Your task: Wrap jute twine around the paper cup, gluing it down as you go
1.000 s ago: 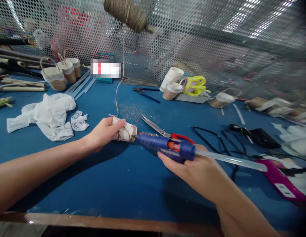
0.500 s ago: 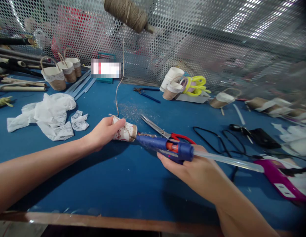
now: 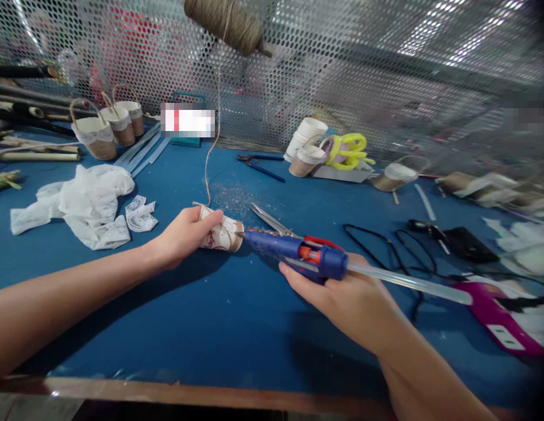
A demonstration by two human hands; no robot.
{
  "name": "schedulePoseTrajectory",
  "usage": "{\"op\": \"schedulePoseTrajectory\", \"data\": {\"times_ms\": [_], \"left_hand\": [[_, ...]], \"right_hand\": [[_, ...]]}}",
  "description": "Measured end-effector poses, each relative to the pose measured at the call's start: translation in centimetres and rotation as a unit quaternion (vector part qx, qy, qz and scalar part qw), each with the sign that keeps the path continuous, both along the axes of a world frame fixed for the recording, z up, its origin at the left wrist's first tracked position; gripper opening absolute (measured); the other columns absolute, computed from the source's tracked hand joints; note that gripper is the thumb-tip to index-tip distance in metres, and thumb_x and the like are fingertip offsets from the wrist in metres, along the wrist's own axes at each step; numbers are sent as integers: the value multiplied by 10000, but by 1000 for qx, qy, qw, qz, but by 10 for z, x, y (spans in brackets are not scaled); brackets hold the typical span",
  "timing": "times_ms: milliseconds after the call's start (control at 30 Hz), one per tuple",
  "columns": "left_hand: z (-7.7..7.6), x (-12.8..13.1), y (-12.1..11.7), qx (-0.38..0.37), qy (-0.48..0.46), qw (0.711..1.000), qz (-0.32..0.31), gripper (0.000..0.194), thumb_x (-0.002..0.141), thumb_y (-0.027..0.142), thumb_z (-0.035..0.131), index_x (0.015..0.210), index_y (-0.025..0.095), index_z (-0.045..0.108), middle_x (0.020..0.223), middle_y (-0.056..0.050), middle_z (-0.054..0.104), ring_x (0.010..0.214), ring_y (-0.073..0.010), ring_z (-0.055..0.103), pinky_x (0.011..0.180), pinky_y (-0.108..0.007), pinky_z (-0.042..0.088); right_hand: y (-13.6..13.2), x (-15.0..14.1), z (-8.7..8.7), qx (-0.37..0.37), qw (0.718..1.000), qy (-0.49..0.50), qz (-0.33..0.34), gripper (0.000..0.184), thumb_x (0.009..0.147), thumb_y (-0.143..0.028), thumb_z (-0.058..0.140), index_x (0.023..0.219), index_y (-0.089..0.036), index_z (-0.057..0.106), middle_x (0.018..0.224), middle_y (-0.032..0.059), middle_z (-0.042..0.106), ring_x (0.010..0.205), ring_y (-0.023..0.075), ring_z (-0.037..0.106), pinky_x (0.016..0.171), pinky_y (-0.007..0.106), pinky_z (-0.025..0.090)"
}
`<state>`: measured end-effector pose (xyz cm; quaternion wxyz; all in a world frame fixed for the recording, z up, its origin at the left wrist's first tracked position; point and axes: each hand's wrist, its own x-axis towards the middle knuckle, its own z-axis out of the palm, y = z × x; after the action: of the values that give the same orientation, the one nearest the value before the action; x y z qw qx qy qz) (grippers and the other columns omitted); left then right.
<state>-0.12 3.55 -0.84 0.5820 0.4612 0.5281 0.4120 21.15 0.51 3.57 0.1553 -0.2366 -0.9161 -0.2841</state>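
My left hand point(image 3: 184, 237) is closed round a small white printed paper cup point(image 3: 228, 232) lying on its side, with a brown twine-wrapped band near its right end. Twine point(image 3: 209, 158) runs from the cup up to a hanging spool point(image 3: 223, 26). My right hand point(image 3: 342, 307) grips a blue glue gun point(image 3: 293, 251), its metal nozzle at the twine-wrapped end of the cup. Out of the gun's back sticks a clear glue stick point(image 3: 408, 279). Red-handled scissors point(image 3: 272, 219) lie partly hidden behind the gun.
White lace point(image 3: 88, 202) lies left, below several small handled baskets point(image 3: 96, 143). Blue pliers point(image 3: 265, 166), white cups point(image 3: 305, 137) and yellow-wrapped rings point(image 3: 348, 151) are at the back. A black cable point(image 3: 386, 251) and purple power strip point(image 3: 491, 318) are right.
The glue gun's nozzle has shifted slightly up along the cup's wrapped end, and its body has moved a little right. The cup and my left hand stay nearly in place.
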Motion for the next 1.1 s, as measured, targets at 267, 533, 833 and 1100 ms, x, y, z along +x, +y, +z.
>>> {"op": "schedulePoseTrajectory", "data": {"times_ms": [267,533,833,1100], "left_hand": [[0,-2,-1,20,21,1000,7,236,745,339,529,719,120,613,655,-48,653,598,-157,585,561,-247,419],[0,0,-1,17,7,1000,19,216,736,326,546,692,123,605,622,-45,643,583,-153,579,551,-243,426],[-6,-1,0,18,-15,1000,0,237,764,347,519,715,126,592,653,-27,632,589,-136,571,622,-264,437],[-5,-1,-4,29,-16,999,-7,250,764,358,514,732,129,609,691,-32,658,627,-147,582,641,-261,437]], "right_hand": [[-4,-3,6,-161,984,75,-26,345,827,-82,370,609,-202,609,461,-20,498,412,108,447,452,241,360],[-5,0,5,-229,969,89,-23,313,823,-114,377,637,-203,612,481,-21,528,417,107,469,440,228,374],[0,0,5,-57,998,25,-23,381,802,-40,344,627,-189,648,450,4,527,429,133,494,441,250,372],[5,7,-9,-8,999,-24,-34,332,741,-24,395,733,-196,680,493,16,569,487,159,542,441,257,368]]}}
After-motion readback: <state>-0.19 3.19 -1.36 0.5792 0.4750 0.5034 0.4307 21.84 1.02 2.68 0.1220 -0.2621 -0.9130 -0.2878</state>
